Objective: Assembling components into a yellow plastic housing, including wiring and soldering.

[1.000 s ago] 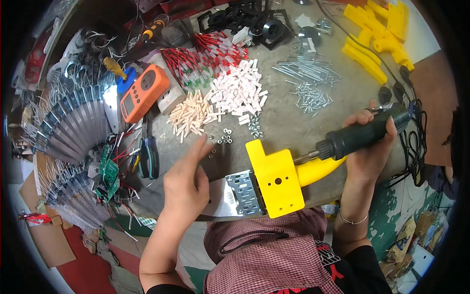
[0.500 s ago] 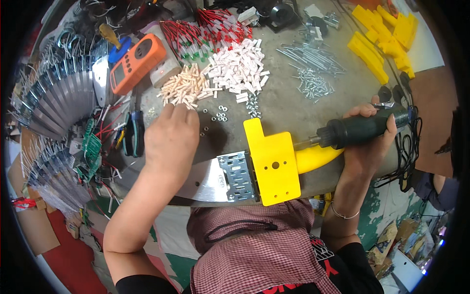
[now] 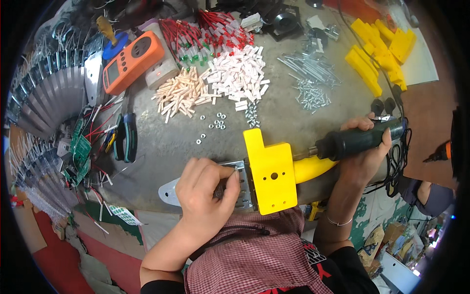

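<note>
The power screwdriver [image 3: 355, 138] is gripped in the right hand [image 3: 369, 156], its grip closed around the dark body and its bit directed leftward at the side of the yellow handle housing [image 3: 272, 179]; whether the bit touches the housing cannot be told. The housing is positioned at the near edge of the tabletop [image 3: 279, 115], its curved arm extending rightward beneath the screwdriver. A slotted metal bracket [image 3: 244, 200] is seated against the left side of the housing, and the rounded metal blade [image 3: 168, 192] is extended to the left. The left hand [image 3: 208, 188] is placed over the bracket and blade, the thumb and index finger of its grip brought close together; whether a small part is pinched between them cannot be told. Loose nuts [image 3: 220, 121] are scattered beyond the left hand. Beige sleeves [image 3: 183, 93] and white rectangular pieces [image 3: 240, 73] are heaped farther back, and short screws [image 3: 313, 96] are piled to their right. The pliers [image 3: 129, 138] are laid at the left, near an orange meter [image 3: 132, 62]. Further yellow handle parts [image 3: 364, 68] are stacked at the far right.
</note>
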A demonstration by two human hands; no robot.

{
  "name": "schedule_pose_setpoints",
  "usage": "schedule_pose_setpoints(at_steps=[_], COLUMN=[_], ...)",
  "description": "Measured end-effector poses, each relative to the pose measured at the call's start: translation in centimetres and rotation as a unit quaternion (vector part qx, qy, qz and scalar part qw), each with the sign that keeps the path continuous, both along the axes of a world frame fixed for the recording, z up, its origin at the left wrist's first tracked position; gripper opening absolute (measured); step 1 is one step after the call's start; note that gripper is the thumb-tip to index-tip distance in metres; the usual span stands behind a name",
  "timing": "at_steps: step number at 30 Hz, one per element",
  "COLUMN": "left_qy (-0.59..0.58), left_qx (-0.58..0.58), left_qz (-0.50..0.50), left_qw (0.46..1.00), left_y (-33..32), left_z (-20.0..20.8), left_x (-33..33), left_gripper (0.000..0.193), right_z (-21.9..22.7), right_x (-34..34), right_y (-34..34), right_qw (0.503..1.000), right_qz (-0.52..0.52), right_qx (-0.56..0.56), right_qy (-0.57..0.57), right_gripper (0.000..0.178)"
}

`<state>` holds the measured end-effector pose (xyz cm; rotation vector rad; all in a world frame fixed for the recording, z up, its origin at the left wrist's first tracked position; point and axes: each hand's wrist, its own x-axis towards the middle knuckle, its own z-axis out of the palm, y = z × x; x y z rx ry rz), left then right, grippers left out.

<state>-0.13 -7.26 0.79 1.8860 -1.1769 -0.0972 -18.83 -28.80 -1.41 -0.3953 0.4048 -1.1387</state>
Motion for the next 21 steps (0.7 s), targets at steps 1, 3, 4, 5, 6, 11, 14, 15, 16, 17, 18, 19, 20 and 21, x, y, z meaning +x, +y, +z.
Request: schedule_pose_setpoints(at_steps=[1, 3, 4, 5, 6, 11, 14, 15, 16, 17, 18, 19, 20, 21], left_qy=[0.000, 0.002, 0.011, 0.021, 0.028, 0.038, 0.063, 0.089, 0.089, 0.103, 0.116, 0.116, 0.106, 0.096], left_qx=[0.004, 0.003, 0.002, 0.001, 0.002, 0.010, 0.020, 0.024, 0.023, 0.027, 0.033, 0.034, 0.031, 0.028], left_qz=[-0.001, -0.011, -0.008, -0.006, -0.012, -0.013, -0.003, 0.008, 0.007, -0.007, -0.019, -0.018, -0.023, -0.028], left_qw=[1.000, 1.000, 1.000, 1.000, 1.000, 0.999, 0.998, 0.996, 0.996, 0.994, 0.993, 0.993, 0.994, 0.995], left_y=[0.0, 0.1, 0.3, 0.2, 0.3, 0.1, -0.2, -0.2, -0.2, -0.1, 0.0, 0.0, -0.1, -0.1], left_z=[0.0, -0.2, -0.3, -0.4, -0.5, 0.0, 0.0, 0.0, 0.0, 0.0, -0.1, -0.1, -0.1, -0.1], left_x=[0.0, 0.1, 0.2, 0.4, 0.4, 0.6, 0.7, 0.8, 0.9, 1.1, 1.3, 1.4, 1.4, 1.5], left_gripper=[0.015, 0.015, 0.015, 0.015, 0.015, 0.015, 0.016, 0.017, 0.017, 0.018, 0.019, 0.019, 0.018, 0.018], right_z=[0.0, 0.1, 0.3, 0.4, 0.6, 1.4, 2.0, 2.0, 2.1, 2.2, 2.1, 2.0, 2.0, 2.0], right_x=[0.0, 0.1, 0.4, 0.8, 0.9, 1.0, 1.4, 1.5, 1.5, 1.5, 1.5, 1.4, 1.3, 1.4], right_y=[0.0, 0.3, 0.4, 0.5, 0.8, 0.5, 0.4, 0.4, 0.4, 0.4, 0.3, 0.3, 0.2, 0.3], right_qw=[1.000, 0.999, 0.999, 0.999, 0.999, 0.999, 0.998, 0.998, 0.999, 0.999, 0.999, 0.999, 0.998, 0.998], right_qz=[-0.005, 0.013, 0.006, 0.001, -0.002, -0.002, 0.004, 0.003, 0.005, 0.007, 0.007, 0.011, 0.014, 0.014], right_qx=[-0.005, 0.038, 0.033, 0.031, 0.033, 0.036, 0.050, 0.049, 0.047, 0.044, 0.045, 0.050, 0.056, 0.057], right_qy=[0.002, -0.035, -0.032, -0.016, 0.003, 0.021, 0.028, 0.028, 0.026, 0.023, 0.023, 0.012, 0.002, 0.003], right_gripper=[0.038, 0.037, 0.037, 0.036, 0.036, 0.036, 0.037, 0.037, 0.038, 0.038, 0.038, 0.038, 0.038, 0.038])
